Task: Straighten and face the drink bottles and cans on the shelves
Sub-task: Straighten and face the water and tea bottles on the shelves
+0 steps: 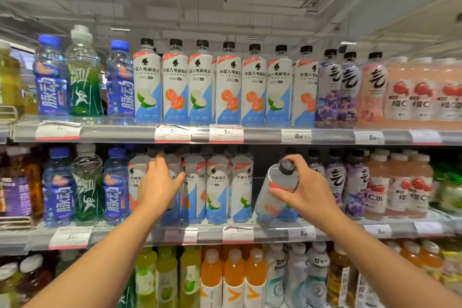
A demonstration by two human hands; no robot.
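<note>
Midshelf, right hand grip curled round tilted white bottle, left hand fingers spread against upright bottle

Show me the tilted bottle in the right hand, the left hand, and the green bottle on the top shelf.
tilted bottle (280, 182): head view, clear shoulder.
left hand (160, 182): head view, back of hand.
green bottle (83, 77): head view, label.

Both bare forearms are reaching up and forward from the bottom of the view. The left hand is lying flat with straight fingers, thumb spread rightward, pressing against a white-and-blue labelled plastic bottle. The right hand is curling its fingers round a tilted clear black-capped bottle, its thumb lying across the bottle's front.
</note>
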